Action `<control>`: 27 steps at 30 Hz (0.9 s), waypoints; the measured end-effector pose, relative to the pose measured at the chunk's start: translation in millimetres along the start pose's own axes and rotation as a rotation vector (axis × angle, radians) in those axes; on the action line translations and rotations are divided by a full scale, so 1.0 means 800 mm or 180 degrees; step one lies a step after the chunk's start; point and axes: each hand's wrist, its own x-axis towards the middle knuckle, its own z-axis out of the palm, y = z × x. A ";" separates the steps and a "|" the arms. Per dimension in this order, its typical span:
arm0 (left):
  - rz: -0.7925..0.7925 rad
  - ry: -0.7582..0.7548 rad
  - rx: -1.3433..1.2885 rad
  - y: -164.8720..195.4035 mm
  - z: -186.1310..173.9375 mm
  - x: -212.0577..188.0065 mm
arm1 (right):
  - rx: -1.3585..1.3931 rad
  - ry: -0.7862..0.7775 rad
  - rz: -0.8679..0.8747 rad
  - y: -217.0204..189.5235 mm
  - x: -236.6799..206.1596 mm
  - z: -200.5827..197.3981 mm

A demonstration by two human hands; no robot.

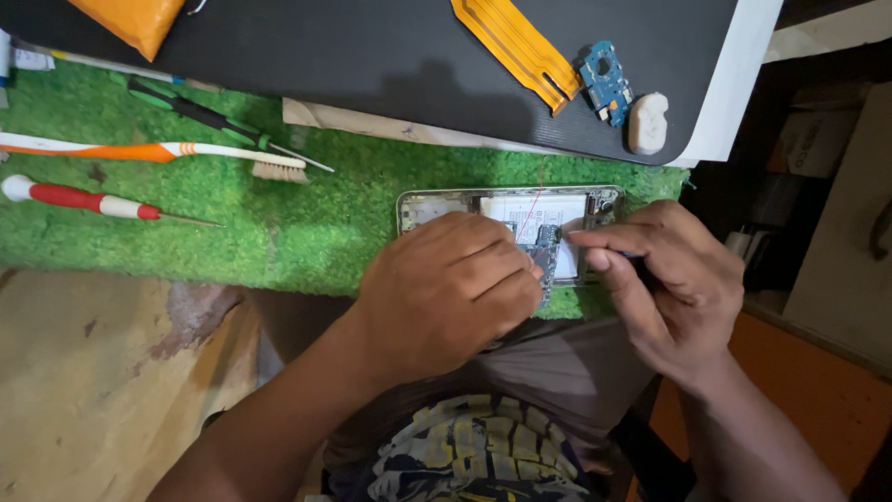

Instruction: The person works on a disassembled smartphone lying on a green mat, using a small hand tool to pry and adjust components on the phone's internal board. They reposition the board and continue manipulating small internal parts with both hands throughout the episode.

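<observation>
Head view: opened phone (520, 218) lies on green turf mat (279, 223) at the tabletop's near edge | left hand (441, 293) presses on phone, grip curled over the circuit board (546, 244) | right hand (664, 279) pinches something small at phone's right end, cannot tell what | toothbrush (158, 151), screwdrivers (88, 199) well left.

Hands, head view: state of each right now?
Left hand: curled, resting on the opened phone; whether it grips anything cannot be told.
Right hand: fingers pinched over the circuit board; what they pinch cannot be told.
</observation>
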 end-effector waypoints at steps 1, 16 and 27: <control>0.0017 0.0019 -0.0023 0.000 0.000 0.000 | -0.0005 0.0004 0.0015 -0.002 0.001 0.000; 0.0052 0.0031 0.0018 -0.001 0.002 -0.006 | 0.0503 0.0142 0.0111 0.000 0.002 0.002; 0.0045 0.0059 -0.0028 0.000 0.001 -0.006 | 0.0295 0.0074 -0.0082 0.004 0.001 0.001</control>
